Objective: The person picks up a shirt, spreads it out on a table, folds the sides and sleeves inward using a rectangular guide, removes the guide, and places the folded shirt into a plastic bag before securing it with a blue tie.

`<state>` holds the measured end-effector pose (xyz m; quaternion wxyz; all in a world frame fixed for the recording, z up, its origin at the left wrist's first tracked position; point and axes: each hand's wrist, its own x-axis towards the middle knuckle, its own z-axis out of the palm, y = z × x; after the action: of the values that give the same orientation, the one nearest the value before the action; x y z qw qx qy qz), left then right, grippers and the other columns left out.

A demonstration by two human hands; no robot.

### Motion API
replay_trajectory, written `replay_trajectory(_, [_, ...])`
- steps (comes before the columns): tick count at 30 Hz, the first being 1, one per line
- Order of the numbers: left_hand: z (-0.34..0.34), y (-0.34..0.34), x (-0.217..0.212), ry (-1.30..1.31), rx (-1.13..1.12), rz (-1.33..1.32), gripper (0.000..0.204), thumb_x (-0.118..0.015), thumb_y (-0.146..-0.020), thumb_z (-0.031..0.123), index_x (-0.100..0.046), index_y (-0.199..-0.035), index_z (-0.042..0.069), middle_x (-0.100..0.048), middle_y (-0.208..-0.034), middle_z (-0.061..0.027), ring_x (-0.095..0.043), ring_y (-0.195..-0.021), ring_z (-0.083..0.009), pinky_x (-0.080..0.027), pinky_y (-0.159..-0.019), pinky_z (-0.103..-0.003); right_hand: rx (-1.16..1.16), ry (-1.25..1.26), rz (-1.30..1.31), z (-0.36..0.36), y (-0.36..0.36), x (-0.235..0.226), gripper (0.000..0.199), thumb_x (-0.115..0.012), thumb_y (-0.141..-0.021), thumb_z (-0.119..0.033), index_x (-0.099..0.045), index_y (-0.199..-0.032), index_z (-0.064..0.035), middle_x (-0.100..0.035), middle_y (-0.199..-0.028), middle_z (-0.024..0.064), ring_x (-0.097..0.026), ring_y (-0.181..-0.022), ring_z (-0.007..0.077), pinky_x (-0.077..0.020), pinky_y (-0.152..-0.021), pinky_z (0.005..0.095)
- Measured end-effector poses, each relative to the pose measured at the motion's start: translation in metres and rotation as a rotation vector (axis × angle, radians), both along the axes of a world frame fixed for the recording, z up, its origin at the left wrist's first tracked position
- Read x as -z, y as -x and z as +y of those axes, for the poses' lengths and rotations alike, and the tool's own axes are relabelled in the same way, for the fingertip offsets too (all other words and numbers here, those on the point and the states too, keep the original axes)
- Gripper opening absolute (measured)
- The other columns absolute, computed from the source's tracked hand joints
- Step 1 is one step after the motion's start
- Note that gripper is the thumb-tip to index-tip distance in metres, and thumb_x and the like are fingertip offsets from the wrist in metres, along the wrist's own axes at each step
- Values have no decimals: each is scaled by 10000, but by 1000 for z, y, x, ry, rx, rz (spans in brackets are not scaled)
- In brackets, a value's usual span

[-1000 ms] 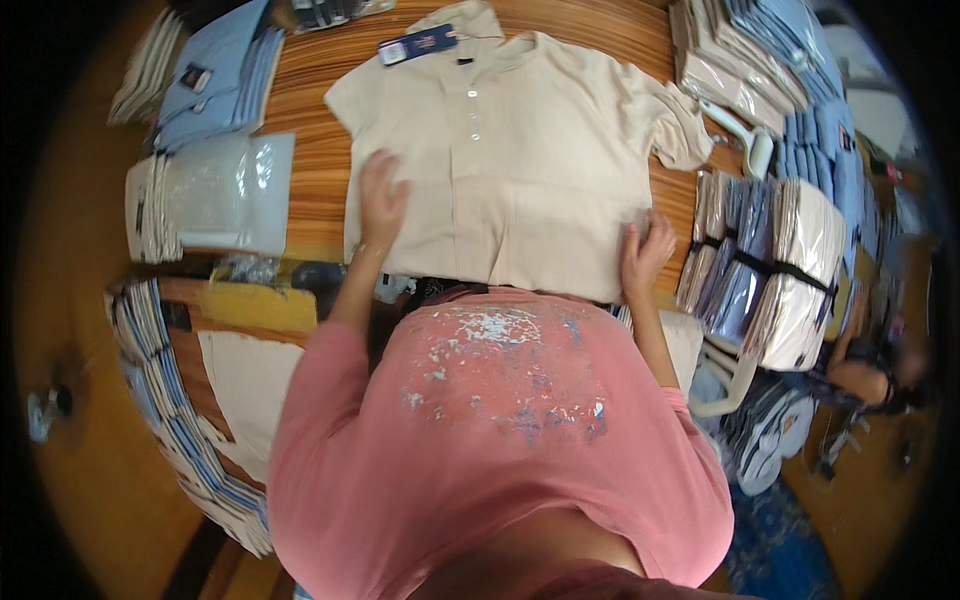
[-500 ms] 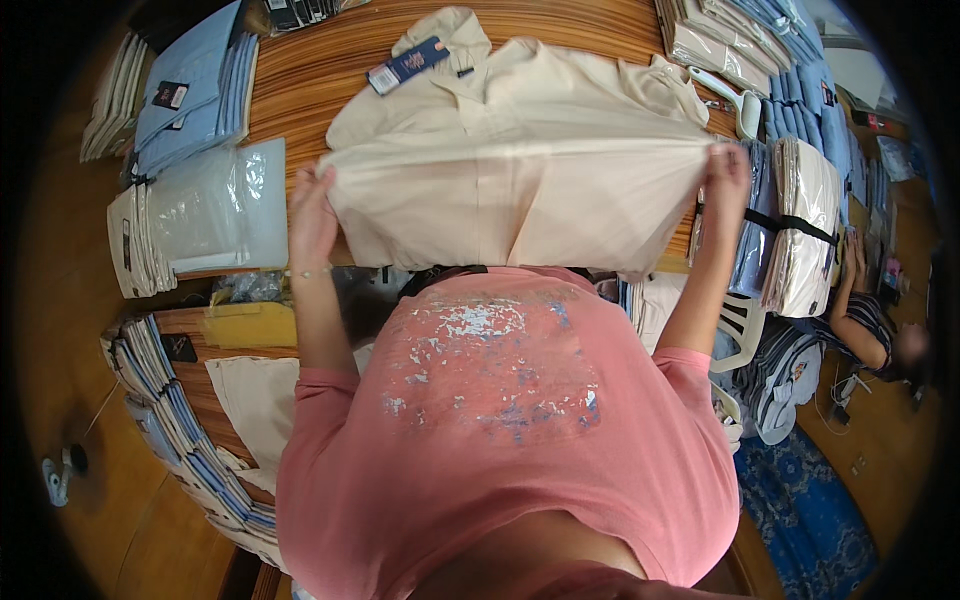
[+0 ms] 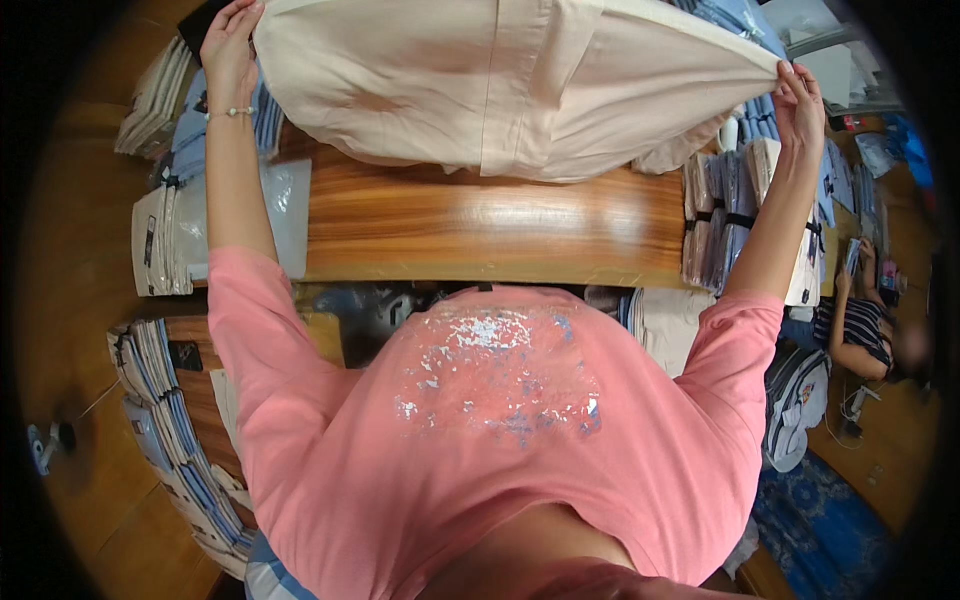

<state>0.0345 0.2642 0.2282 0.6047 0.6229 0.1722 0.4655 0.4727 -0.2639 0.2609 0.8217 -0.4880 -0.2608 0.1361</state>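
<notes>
A cream shirt is stretched wide between my two raised hands at the far side of the wooden table. My left hand, at the upper left, is closed on one corner of the cloth. Far to the right, my right hand pinches the opposite corner between fingers and thumb. The fabric sags between them, with a stitched band running down its middle. Its collar and paper tag lie out of sight beyond the top of the picture.
Packed shirts and clear plastic bags lie on the table's left. Bundled shirts stand at its right. More folded shirts fill a lower surface at left. Another person sits at far right, holding a phone-like object.
Both hands have moved up, away from my body and farther apart, carrying the shirt with them. Its near edge has lifted, uncovering the wooden tabletop.
</notes>
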Motion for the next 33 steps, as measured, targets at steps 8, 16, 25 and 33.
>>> replay_trajectory(8, [-35,-45,-80,-88,-10,-82,152,-575,-842,43,-516,-982,36,-565,-886,-36,-556,-808,-125,-462,-705,-241,187,47,-42,18,-23,-43,259,-668,-764,-10,-528,-981,-34,-602,-911,69,-585,-859,166,-435,-738,325])
replay_trajectory(16, [-103,65,26,161,2,93,211,-605,-837,84,-459,-987,63,-500,-911,-21,-535,-843,-133,-467,-768,-274,204,359,116,-67,83,64,303,-675,-757,-75,-564,-1038,-49,-597,-928,37,-563,-850,122,-438,-740,250])
replay_trajectory(25, [-236,163,205,491,5,692,207,-584,-835,48,-506,-1024,74,-541,-958,-25,-514,-832,-105,-442,-744,-228,188,1018,108,-142,189,240,204,-647,-738,19,-614,-936,-16,-621,-768,32,-566,-676,110,-444,-628,243])
replay_trajectory(33, [-262,60,172,-158,48,758,285,-601,-812,72,-537,-1083,12,-579,-1009,-86,-553,-901,-180,-450,-797,-283,57,1097,-556,-39,197,191,249,-628,-746,-49,-612,-987,14,-618,-898,144,-596,-815,239,-454,-743,311])
